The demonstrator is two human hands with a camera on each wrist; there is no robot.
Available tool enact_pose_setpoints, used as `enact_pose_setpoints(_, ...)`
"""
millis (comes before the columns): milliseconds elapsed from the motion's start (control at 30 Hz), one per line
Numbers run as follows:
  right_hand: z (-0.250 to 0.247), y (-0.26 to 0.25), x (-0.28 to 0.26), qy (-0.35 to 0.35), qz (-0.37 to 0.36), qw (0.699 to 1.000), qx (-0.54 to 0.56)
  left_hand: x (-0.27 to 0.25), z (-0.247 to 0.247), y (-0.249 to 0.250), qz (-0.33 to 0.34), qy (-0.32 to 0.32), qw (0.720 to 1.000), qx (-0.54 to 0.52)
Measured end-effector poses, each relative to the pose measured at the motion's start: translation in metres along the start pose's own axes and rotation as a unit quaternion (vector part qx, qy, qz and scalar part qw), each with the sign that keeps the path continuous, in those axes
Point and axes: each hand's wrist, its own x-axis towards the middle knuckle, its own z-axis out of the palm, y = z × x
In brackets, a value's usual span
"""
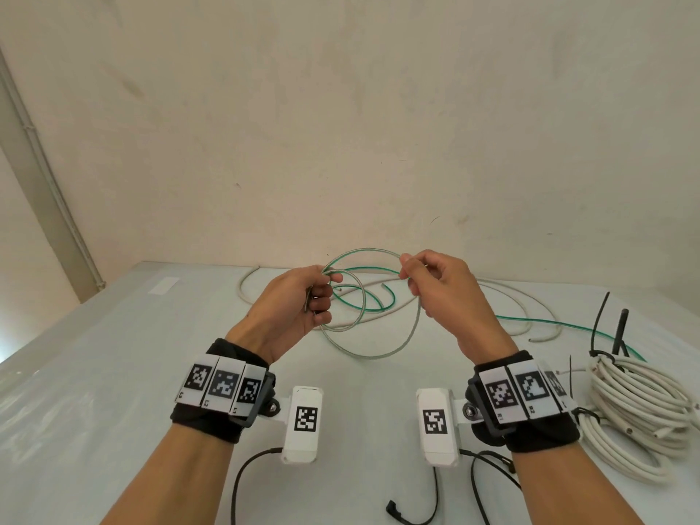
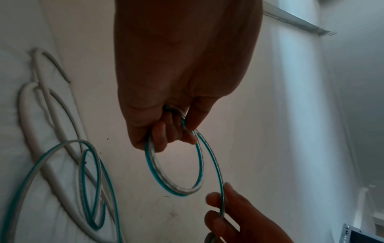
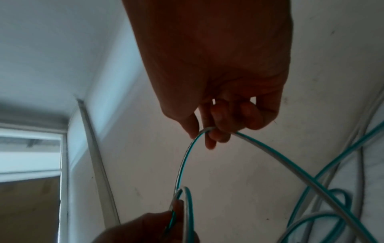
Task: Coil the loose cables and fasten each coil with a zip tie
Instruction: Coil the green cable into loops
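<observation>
A thin clear cable with a green stripe point(image 1: 363, 252) arcs in the air between my two hands above the white table point(image 1: 113, 354). My left hand point(image 1: 303, 297) grips a small coil of this cable point(image 2: 176, 172), its fingers curled round the gathered loops. My right hand point(image 1: 428, 282) pinches the same cable point(image 3: 187, 152) between thumb and fingers a short way to the right. A larger loop point(image 1: 378, 350) hangs down to the table, and the rest of the green-striped cable point(image 1: 560, 325) trails off to the right.
Loose white cables point(image 1: 507, 297) lie across the back of the table. A finished white coil point(image 1: 636, 403) bound with black zip ties point(image 1: 602, 350) sits at the right edge. Black camera leads point(image 1: 416, 521) lie near the front. A wall stands right behind the table.
</observation>
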Motion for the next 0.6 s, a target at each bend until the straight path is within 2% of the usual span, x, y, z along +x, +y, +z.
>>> enact_pose_setpoints(133, 0.008, -0.003, -0.005, -0.049, -0.033, 0.988, -0.145, -0.001, 0.008, -0.004, -0.01, 0.016, 0.999, 0.034)
enact_pose_setpoints(233, 0.016, -0.001, -0.007, -0.027, -0.071, 0.975, -0.206, -0.003, 0.016, -0.004, -0.018, 0.018, 0.997, 0.073)
enact_pose_setpoints(333, 0.02, -0.008, -0.008, -0.042, -0.088, 0.984, -0.15, -0.005, 0.021, -0.005, -0.008, -0.002, 0.995, 0.098)
enact_pose_setpoints(400, 0.022, -0.01, -0.01, -0.077, -0.075, 0.99, -0.088, -0.006, 0.022, -0.004, -0.005, -0.016, 0.997, 0.08)
enact_pose_setpoints(600, 0.018, -0.013, -0.012, -0.106, -0.023, 0.994, -0.023, -0.011, 0.019, 0.004, -0.012, -0.058, 0.998, 0.006)
